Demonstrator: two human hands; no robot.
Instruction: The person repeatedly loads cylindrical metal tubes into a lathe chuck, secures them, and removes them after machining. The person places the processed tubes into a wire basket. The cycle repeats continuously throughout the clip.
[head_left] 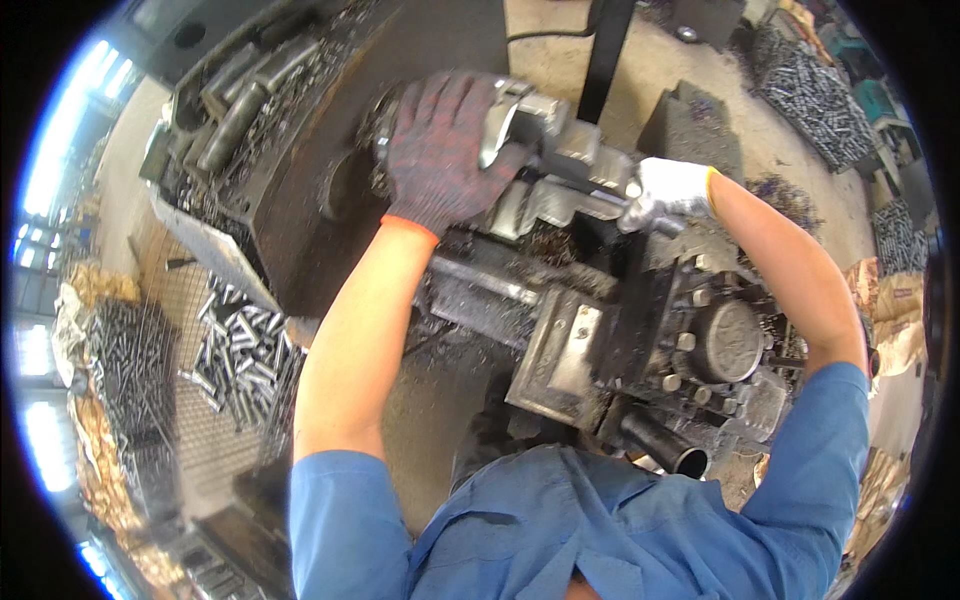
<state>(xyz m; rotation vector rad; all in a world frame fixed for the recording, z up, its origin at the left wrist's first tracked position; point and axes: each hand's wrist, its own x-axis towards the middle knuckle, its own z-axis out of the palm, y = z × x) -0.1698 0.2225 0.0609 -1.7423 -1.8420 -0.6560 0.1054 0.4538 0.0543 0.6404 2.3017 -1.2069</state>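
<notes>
My left hand point(440, 145), in a dark knit glove with an orange cuff, lies over the rounded metal head of a machine. Its fingers are stretched out and the thumb points toward the jaws. Beside it, steel clamp jaws point(550, 200) face each other across a narrow gap. A thin metal rod point(597, 200) runs along this gap toward my right hand. My right hand point(672, 190), in a white glove, is closed around the rod's outer end, and its fingertips are partly blurred.
A greasy bolted machine block point(725, 340) with a round cover stands nearest my body, an open pipe point(685, 460) below it. Left lies a pile of short metal pins point(240, 345). A bin of similar parts point(810, 100) stands far right. Metal bars point(235, 125) rest on the machine's far-left tray.
</notes>
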